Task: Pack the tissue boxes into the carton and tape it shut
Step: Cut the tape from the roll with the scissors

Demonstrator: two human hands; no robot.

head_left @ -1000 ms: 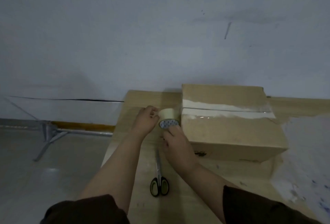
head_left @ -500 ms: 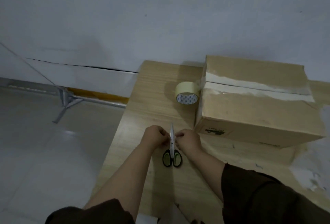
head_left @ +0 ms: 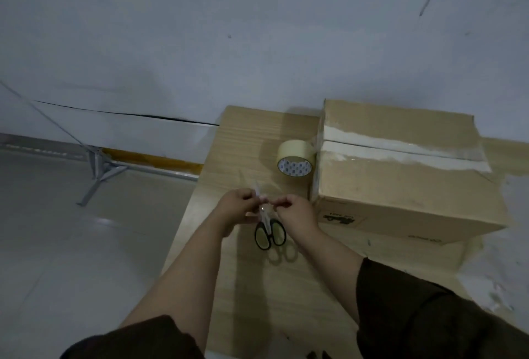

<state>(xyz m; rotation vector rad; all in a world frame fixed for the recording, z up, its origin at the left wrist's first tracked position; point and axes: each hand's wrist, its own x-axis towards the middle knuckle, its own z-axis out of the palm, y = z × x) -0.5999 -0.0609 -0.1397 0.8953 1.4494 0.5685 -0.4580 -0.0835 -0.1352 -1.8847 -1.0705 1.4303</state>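
Observation:
The brown carton (head_left: 400, 181) stands shut on the wooden table (head_left: 243, 295), with a clear strip of tape along its top seam. A beige tape roll (head_left: 294, 162) sits against the carton's left end, and a strip of tape still joins it to the carton. Black-handled scissors (head_left: 270, 234) hang a little above the table, handles toward me, their shadow beneath them. My left hand (head_left: 236, 208) and my right hand (head_left: 296, 212) both pinch the scissors near the blades. No tissue boxes are visible.
A grey wall rises right behind the table and the carton. The table's left edge drops to a pale floor, where a metal stand leg (head_left: 97, 175) stands. Whitish worn patches mark the table at the right.
Both hands let go of the tape roll, came back toward me and took hold of the scissors, which have risen off the table. The roll stays by the carton.

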